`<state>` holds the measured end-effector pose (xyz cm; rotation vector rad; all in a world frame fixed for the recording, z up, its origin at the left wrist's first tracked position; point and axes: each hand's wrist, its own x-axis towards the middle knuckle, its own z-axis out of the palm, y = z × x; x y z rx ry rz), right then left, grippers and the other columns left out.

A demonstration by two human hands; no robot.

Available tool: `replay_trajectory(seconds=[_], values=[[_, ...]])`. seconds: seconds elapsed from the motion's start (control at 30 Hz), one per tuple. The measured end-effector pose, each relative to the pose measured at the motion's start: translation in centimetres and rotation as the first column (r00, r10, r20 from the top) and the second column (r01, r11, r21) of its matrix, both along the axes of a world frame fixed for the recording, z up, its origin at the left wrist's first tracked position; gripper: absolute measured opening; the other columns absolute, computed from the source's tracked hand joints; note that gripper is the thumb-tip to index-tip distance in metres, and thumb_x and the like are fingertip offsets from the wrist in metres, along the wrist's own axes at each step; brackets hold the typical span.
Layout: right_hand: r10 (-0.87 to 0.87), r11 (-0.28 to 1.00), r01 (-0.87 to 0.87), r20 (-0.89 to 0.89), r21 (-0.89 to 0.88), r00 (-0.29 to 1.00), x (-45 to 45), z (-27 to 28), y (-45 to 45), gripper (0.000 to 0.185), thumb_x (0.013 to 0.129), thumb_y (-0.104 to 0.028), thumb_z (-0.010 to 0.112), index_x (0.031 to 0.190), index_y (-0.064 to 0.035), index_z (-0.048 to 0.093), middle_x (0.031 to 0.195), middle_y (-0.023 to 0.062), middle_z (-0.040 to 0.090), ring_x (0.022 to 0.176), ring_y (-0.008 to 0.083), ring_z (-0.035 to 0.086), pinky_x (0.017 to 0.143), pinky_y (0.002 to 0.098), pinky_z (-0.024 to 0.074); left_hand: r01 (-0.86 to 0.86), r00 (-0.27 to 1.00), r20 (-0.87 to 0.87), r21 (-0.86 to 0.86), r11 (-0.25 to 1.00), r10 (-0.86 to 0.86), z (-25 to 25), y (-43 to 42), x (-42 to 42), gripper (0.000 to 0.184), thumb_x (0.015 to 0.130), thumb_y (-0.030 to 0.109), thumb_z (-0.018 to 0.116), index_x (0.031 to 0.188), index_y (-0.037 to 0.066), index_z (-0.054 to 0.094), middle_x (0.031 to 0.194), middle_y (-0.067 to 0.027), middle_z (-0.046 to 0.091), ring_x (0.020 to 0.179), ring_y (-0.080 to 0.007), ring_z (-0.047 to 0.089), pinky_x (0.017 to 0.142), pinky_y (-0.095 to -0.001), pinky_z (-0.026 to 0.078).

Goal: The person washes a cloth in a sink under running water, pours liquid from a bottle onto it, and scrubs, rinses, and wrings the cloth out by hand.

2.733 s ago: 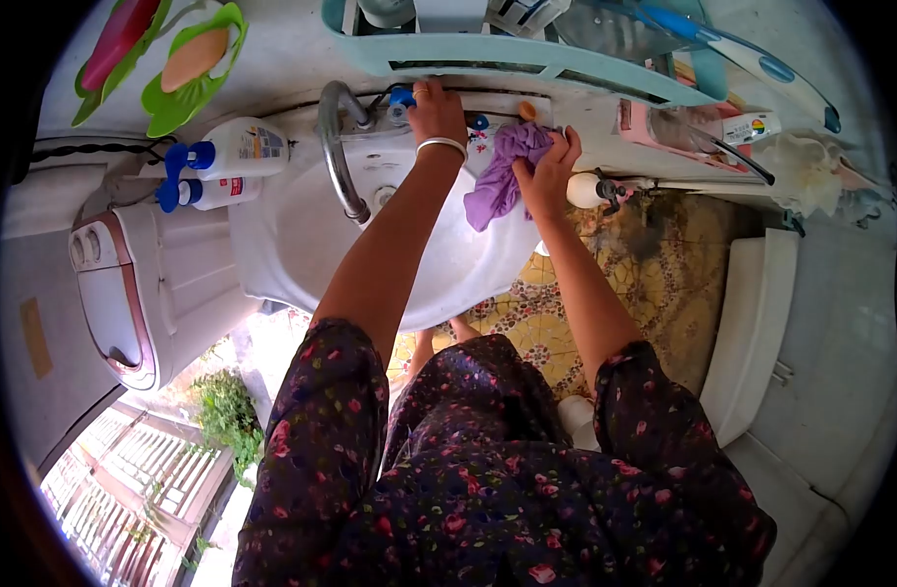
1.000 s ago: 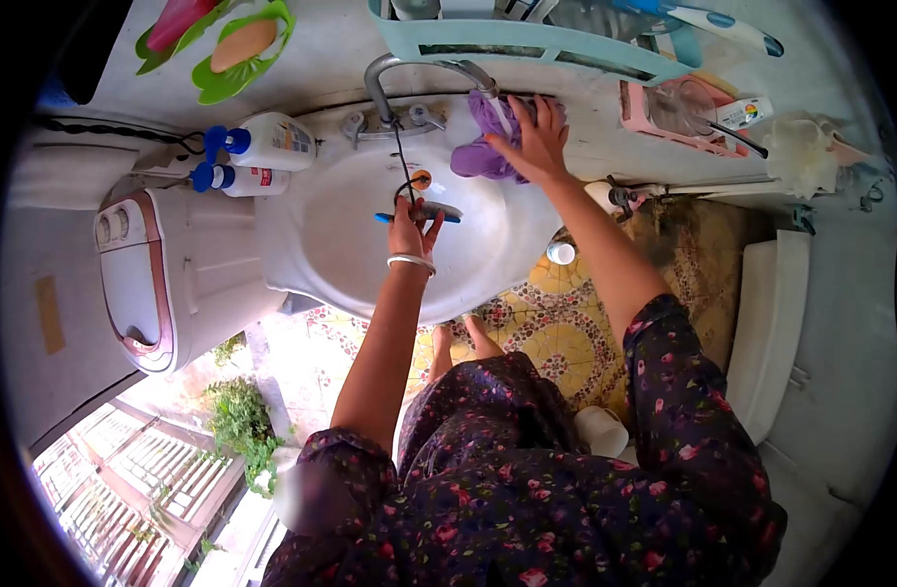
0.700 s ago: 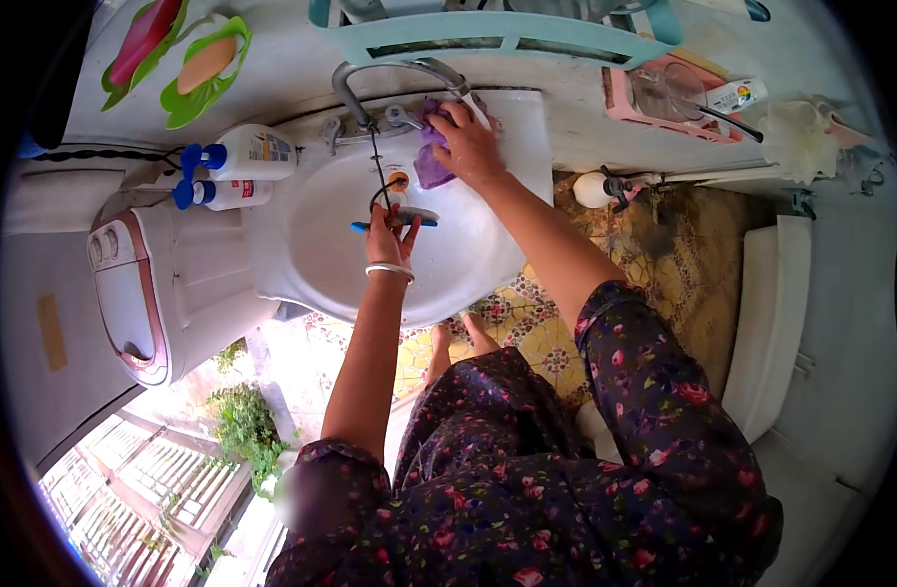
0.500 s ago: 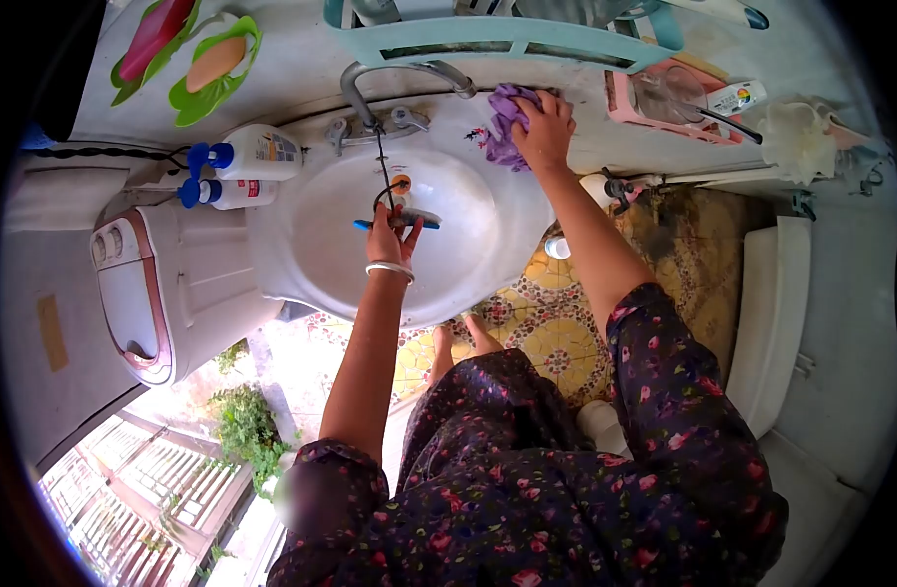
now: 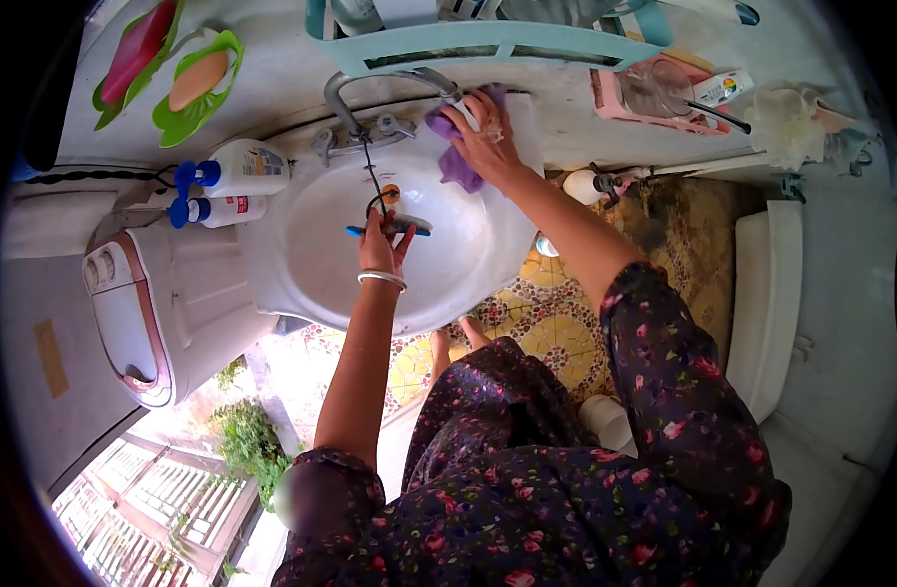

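My left hand, with a pale bangle at the wrist, is over the white sink. Its fingers are closed around a slim blue-and-grey brush-like tool, whose exact kind is unclear. A thin black cord runs from the tap down to this hand. On the sink's right back corner, my right hand presses a crumpled purple cloth, close beside the spout's end. White foam shows on the back of that hand. Part of the cloth is hidden under the fingers.
Two pump bottles stand left of the sink, near a washing machine. Green soap dishes are on the wall. A turquoise shelf overhangs the tap; a pink holder sits at right. A white bucket is on the floor.
My right hand has slid the purple cloth leftward along the sink's back edge to the spout, and the cloth is spread more. My left hand keeps its hold over the sink. The view has shifted slightly.
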<state>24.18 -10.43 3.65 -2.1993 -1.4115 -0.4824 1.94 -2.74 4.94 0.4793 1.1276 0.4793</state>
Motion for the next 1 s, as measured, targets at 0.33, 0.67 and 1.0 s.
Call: replay_trajectory(seconds=[0.33, 0.67, 1.0], values=[[-0.072, 0.997, 0.072, -0.003, -0.029, 0.997, 5.7, 0.7, -4.0, 0.026, 0.07, -0.012, 0.065, 0.095, -0.0212, 0.065, 0.107, -0.0045, 0.054, 0.111, 0.0261, 0.044, 0.087, 0.0467, 0.0361, 0.025, 1.0, -0.015, 0.015, 1.0, -0.025, 1.0, -0.5, 1.6, 0.022, 0.093, 0.031, 0.054, 0.084, 0.012, 0.049, 0.095, -0.004, 0.062, 0.092, -0.0164, 0.058, 0.079, -0.0378, 0.056], [-0.098, 0.977, 0.092, -0.021, -0.192, 0.995, -7.9, 0.8, -10.7, 0.032, 0.074, -0.017, 0.066, 0.106, -0.0184, 0.062, 0.111, 0.001, 0.053, 0.111, 0.0292, 0.043, 0.091, 0.0478, 0.0333, 0.323, 0.946, -0.049, 0.242, 0.915, -0.321, 1.6, -3.0, 4.5, 0.033, 0.094, 0.036, 0.052, 0.094, 0.003, 0.058, 0.094, -0.0064, 0.062, 0.079, -0.0138, 0.059, 0.064, -0.032, 0.058], [-0.604, 0.793, 0.605, -0.209, -0.071, 0.769, 0.0, 0.7, 1.9, 0.036, 0.079, -0.022, 0.063, 0.115, -0.018, 0.058, 0.116, -0.0003, 0.052, 0.112, 0.0308, 0.04, 0.09, 0.052, 0.0313, 0.296, 0.954, -0.137, 0.548, 0.782, -0.265, 0.4, -3.3, 3.1, 0.027, 0.095, 0.028, 0.052, 0.09, 0.002, 0.055, 0.081, -0.0048, 0.06, 0.063, -0.0089, 0.053, 0.053, -0.0246, 0.047]])
